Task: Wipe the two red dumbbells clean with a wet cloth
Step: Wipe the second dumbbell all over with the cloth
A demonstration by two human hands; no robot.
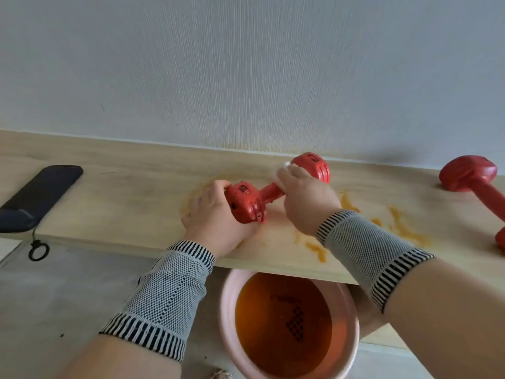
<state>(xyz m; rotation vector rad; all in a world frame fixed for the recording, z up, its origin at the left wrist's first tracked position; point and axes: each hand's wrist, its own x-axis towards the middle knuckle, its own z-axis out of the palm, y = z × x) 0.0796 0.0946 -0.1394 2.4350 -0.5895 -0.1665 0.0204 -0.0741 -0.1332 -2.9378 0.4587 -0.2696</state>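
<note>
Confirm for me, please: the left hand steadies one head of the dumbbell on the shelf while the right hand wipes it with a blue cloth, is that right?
Not quite: the cloth is white, not blue, as the head view shows. The rest holds: the left hand steadies the near head of the dumbbell on the shelf while the right hand wipes it.

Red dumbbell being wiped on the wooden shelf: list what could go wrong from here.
1. The orange puddles near the shelf edge could spread or drip; the left hand rests in the wet.
2. The second red dumbbell lies loose at the right and might roll.
3. The pink bucket of orange water below could catch a slipped red dumbbell.
</note>
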